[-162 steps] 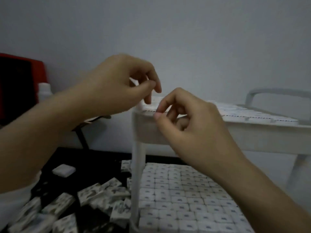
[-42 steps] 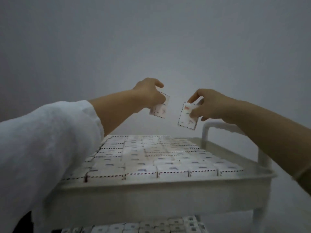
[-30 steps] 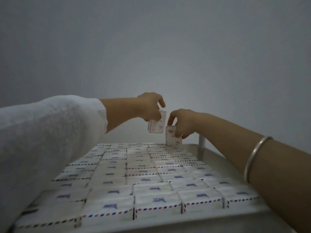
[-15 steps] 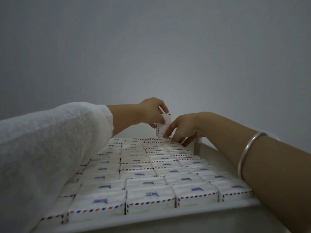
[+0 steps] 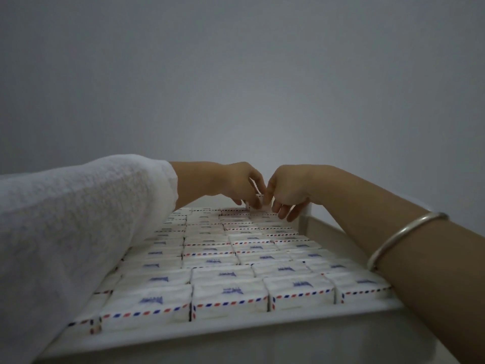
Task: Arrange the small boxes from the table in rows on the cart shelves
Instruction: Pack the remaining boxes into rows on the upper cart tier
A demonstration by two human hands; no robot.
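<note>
My left hand (image 5: 233,183) and right hand (image 5: 290,189) meet at the far end of the cart's top shelf (image 5: 236,331). The fingers (image 5: 257,181) of both are curled, pinching what looks like one small box (image 5: 258,203) in the dim light, just above the packed rows of boxes (image 5: 228,261). A bracelet (image 5: 404,239) circles my right wrist.

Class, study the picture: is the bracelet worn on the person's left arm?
No, the bracelet circles the bare right forearm, while the left arm is covered by a white sleeve.
</note>
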